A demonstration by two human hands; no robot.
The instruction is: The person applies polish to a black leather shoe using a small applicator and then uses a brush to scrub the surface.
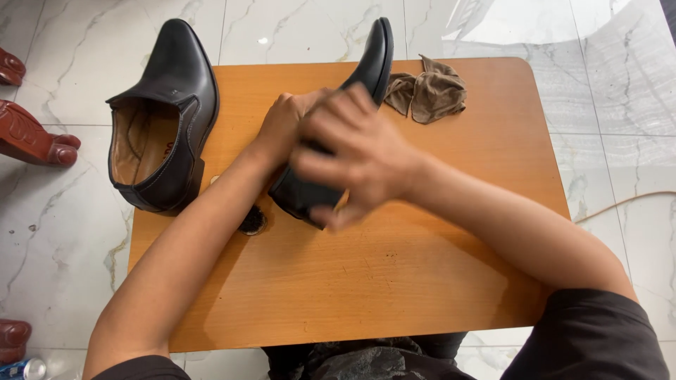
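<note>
Both hands are working on a black leather shoe [366, 67] tipped on its side at the middle of the wooden table [436, 281], toe pointing away from the person.

The left hand [285, 127] is gripping the shoe around its upper near the opening, fingers curled and mostly hidden behind the right hand.

The right hand [352, 158] is lying over the heel end, motion-blurred, fingers bent and partly closed. Something small and pale is peeking out under the fingertips, but whether the hand is pinching it I cannot tell.

Handling, as a judgement: the shoe is looking moderately heavy for its size, with a stiff sole and heel and a softer leather upper that gives under pressure. The smooth leather is probably slippery. The heel counter and the sole edge are looking like the firmest places to hold, and the collar is a good spot for fingers to hook inside.

Just left of the left forearm, a matching second shoe [165, 119] is standing upright, opening facing up. Under the left wrist a small dark round brush-like thing [252, 220] is sitting on the table. Beyond the right hand, near the toe, a crumpled brown cloth [429, 91] is lying.
</note>
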